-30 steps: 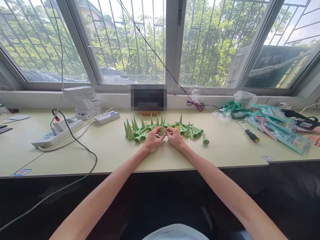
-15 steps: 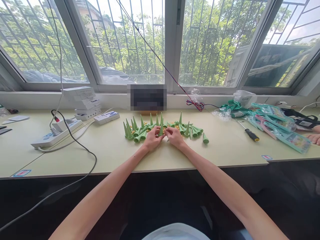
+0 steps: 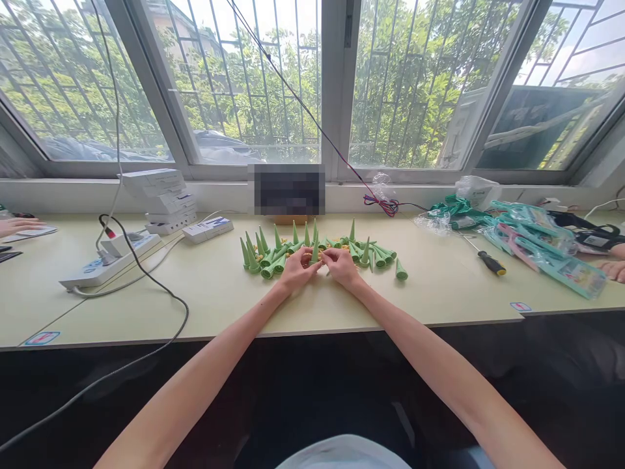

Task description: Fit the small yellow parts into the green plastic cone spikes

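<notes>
My left hand point(image 3: 295, 271) is closed around a small green cone point(image 3: 315, 253), which stands point up between the fingers. Close beside it, my right hand point(image 3: 342, 267) pinches at the cone's right side; whatever lies between its fingertips is too small to make out. Around both hands are several more green cones, some upright like the one at the back point(image 3: 352, 230), others lying on their sides with hollow bases showing. Small yellow bits point(image 3: 345, 248) are scattered among them. One cone point(image 3: 401, 270) lies apart at the right.
A power strip point(image 3: 112, 260), stacked white boxes point(image 3: 163, 202) and a black cable point(image 3: 161, 286) occupy the left. On the right are a screwdriver point(image 3: 491, 263) and teal packages point(image 3: 556, 260). Other people's hands show at the left point(image 3: 19, 226) and right point(image 3: 614, 270) edges.
Another person's hand has come into view at the far left, over the white papers. My own hands and the cone stay almost where they were.
</notes>
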Demonstrator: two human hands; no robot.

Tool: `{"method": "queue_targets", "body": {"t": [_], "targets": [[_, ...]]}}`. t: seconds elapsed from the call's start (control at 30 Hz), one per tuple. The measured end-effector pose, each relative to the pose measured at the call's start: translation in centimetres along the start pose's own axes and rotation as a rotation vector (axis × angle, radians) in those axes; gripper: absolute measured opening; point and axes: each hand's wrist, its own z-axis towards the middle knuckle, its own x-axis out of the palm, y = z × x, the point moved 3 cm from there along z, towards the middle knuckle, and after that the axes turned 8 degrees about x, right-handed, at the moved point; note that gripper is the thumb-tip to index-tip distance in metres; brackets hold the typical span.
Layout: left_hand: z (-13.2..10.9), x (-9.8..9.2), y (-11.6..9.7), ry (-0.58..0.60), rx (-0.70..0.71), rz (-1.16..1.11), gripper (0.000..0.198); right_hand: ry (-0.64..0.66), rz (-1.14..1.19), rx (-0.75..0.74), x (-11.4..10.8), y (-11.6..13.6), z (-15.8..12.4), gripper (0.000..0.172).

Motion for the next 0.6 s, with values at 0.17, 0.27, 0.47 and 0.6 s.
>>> {"method": "queue_targets", "body": {"t": [0.17,0.27,0.47,0.6], "targets": [[-0.05,0.11,-0.23,-0.009,-0.035,-0.059,0.044,0.005,-0.017,-0.019,-0.03,0.31,-0.13,0.027],[-0.06,0.10,-0.07,0.005,-0.019,-0.056,0.044,0.009,-0.002,-0.001,-0.07,0.29,-0.17,0.027],[-0.01,-0.06,0.56,0.033,0.026,-0.032,0.043,0.016,0.017,0.032,-0.06,0.08,-0.15,0.028],[0.00,-0.04,0.64,0.028,0.026,-0.032,0.042,0.006,0.002,0.037,-0.02,0.19,-0.16,0.026]]}}
